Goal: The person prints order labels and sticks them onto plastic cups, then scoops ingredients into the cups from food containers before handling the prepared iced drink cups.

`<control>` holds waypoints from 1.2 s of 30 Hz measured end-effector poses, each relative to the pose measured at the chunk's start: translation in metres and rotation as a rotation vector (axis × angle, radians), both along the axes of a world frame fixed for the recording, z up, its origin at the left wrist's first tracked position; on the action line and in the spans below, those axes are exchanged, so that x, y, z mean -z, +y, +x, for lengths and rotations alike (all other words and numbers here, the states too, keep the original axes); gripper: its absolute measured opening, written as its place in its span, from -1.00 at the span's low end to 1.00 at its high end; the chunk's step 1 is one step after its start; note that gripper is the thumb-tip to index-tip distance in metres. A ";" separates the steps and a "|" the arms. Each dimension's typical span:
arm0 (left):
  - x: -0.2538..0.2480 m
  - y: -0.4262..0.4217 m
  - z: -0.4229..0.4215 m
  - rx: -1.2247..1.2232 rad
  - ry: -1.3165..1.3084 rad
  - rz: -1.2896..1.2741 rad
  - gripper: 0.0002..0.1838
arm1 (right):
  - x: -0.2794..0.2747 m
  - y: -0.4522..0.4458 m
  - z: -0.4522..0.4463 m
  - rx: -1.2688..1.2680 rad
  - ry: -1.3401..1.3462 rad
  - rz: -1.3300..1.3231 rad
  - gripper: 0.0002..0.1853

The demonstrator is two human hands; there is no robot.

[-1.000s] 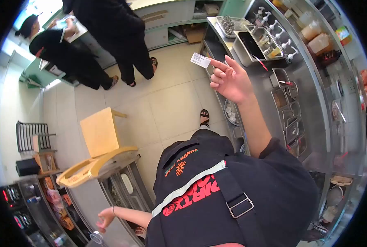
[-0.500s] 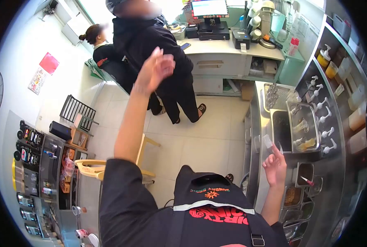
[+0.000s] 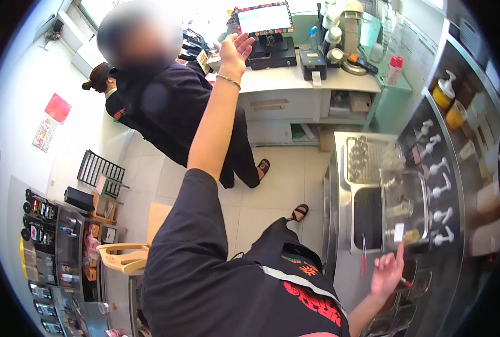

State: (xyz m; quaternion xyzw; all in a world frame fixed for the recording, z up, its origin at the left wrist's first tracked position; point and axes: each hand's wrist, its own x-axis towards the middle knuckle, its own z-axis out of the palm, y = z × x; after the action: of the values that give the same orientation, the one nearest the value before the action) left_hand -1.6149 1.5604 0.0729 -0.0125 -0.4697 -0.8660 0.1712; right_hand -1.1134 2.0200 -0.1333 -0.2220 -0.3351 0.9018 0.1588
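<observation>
Carrying a small white label (image 3: 399, 231) on the tip of my right hand's index finger (image 3: 387, 274), I have its long axis roughly in line with that finger, the far short edge pointing away from me. My other right fingers curl loosely. My left hand (image 3: 234, 53) is well apart, raised, its fingers loosely spread near the screen (image 3: 264, 19); I see it against the counter.

In my view the label lies over the near end of a clear tub (image 3: 393, 178), which holds clear vessels, one with something yellowish in it. Beside the tub sits a dark basin (image 3: 366, 210); beyond, a steel tray (image 3: 382, 171) bears a cluster of small rounded things I cannot identify. A pump bottle (image 3: 444, 94) on the shelf contains something yellow.
</observation>
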 end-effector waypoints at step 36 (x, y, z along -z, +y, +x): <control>0.201 0.319 -0.109 1.525 0.854 -1.355 -0.85 | -0.053 -0.065 -0.124 0.616 -0.078 -0.161 -0.63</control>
State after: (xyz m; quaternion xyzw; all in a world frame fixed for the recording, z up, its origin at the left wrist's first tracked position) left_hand -1.7240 1.8799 -0.1279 -0.6877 -0.6181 -0.2325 -0.3016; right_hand -1.2372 1.9545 -0.0803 -0.3592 -0.1856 0.8257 0.3933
